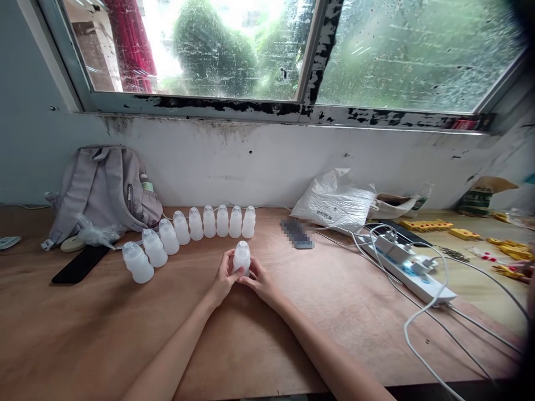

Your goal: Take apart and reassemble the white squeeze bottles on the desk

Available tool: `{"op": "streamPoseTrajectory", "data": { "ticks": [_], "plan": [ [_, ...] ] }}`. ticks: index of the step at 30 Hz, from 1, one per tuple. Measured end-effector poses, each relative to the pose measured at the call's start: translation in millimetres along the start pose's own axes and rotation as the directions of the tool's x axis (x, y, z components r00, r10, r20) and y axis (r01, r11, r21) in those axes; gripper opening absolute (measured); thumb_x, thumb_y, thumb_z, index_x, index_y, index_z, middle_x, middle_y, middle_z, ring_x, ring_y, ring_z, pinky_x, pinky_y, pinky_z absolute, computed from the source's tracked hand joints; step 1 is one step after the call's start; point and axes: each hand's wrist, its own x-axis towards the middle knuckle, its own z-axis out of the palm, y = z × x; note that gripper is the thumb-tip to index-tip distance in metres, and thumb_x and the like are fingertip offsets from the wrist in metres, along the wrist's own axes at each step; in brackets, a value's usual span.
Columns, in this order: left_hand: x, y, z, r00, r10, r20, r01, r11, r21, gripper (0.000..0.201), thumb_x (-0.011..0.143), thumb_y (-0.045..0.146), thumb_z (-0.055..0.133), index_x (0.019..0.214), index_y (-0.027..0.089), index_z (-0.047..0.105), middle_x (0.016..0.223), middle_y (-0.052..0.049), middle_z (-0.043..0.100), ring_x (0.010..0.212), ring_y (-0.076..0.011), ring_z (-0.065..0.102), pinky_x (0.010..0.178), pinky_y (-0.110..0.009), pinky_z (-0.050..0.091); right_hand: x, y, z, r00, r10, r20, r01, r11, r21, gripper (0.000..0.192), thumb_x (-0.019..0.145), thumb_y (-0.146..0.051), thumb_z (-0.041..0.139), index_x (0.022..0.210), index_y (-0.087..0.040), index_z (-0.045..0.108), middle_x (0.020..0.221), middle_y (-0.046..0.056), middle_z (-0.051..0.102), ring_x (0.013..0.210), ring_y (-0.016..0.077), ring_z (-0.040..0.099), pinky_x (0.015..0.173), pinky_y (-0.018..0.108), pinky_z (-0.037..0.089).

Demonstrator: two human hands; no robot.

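A small translucent white bottle (242, 257) stands upright on the wooden tabletop (104, 334), held between both hands near the middle of the view. The left hand (223, 277) grasps it from the left, fingers curled up against the bottle's side and the thumb pressed near its base. The right hand (259, 280) closes on it from the right, its fingers wrapping the lower part of the bottle so that the two thumbs nearly meet in front. The rounded cap of the bottle rises clear above the fingertips. Both forearms reach in from the lower edge of the view, converging on the bottle and lying low over the tabletop. Just beyond the hands, a curved row of like bottles (196, 227) runs from the left toward the wall, each standing upright and close to its neighbour. A grey backpack (100, 189) leans against the wall to the left, with a black phone (79, 264) lying flat before it. To the right, well apart from the hands, lie a white plastic bag (334, 200) and a white power strip (412, 273) with cables trailing off the tabletop edge.
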Motion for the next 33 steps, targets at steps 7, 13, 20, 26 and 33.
{"op": "streamPoseTrajectory", "data": {
  "ticks": [7,13,20,26,33],
  "plan": [
    [4.1,-11.5,-6.5,0.997,-0.02,-0.073,0.026,0.997,0.071,0.056,0.061,0.026,0.069,0.109,0.021,0.04,0.121,-0.01,0.045,0.118,-0.0226,0.037,0.098,-0.035,0.03,13.1,14.4,-19.2,0.993,0.011,-0.12,-0.036,0.977,-0.208,0.035,0.069,-0.031,0.058,0.102,-0.02,0.051,0.092,0.004,0.061,0.083,0.0189,0.058,0.074,0.033,0.045],
    [7.0,-18.4,-11.9,0.961,-0.108,-0.255,0.138,0.985,0.101,0.041,0.069,0.029,0.062,0.104,0.019,0.044,0.111,-0.011,0.048,0.106,-0.0207,0.047,0.089,-0.035,0.037,54.8,28.6,-70.3,0.929,0.042,-0.368,-0.206,0.884,-0.42,0.033,0.065,-0.036,0.057,0.092,-0.017,0.057,0.079,0.004,0.062,0.067,0.0186,0.055,0.066,0.033,0.042],
    [10.3,-28.0,-14.1,0.951,-0.081,-0.298,0.134,0.978,0.16,0.03,0.071,0.025,0.057,0.099,0.018,0.047,0.1,-0.008,0.052,0.091,-0.0155,0.052,0.079,-0.029,0.043,91.7,43.5,-92.4,0.904,0.037,-0.425,-0.24,0.868,-0.435,0.028,0.061,-0.033,0.056,0.084,-0.017,0.059,0.08,0.005,0.063,0.071,0.0193,0.055,0.068,0.031,0.04],
    [9.6,-28.4,-12.8,0.953,-0.027,-0.303,0.103,0.965,0.241,0.025,0.073,0.023,0.053,0.097,0.019,0.049,0.097,-0.007,0.053,0.09,-0.0161,0.053,0.081,-0.032,0.042,94.2,56.3,-88.6,0.886,0.026,-0.464,-0.263,0.851,-0.455,0.033,0.067,-0.036,0.051,0.094,-0.018,0.057,0.087,0.006,0.064,0.078,0.0198,0.058,0.069,0.03,0.042],
    [22.4,-24.5,-46.8,0.939,0.303,-0.16,-0.043,0.57,0.821,0.03,0.074,0.028,0.051,0.103,0.021,0.054,0.119,-0.011,0.048,0.116,-0.0283,0.036,0.102,-0.045,0.016,91.9,60.8,-87.4,0.884,0.026,-0.467,-0.307,0.785,-0.538,0.042,0.067,-0.038,0.053,0.102,-0.016,0.055,0.089,0.009,0.063,0.079,0.021,0.057,0.071,0.032,0.042]
  ]
}}
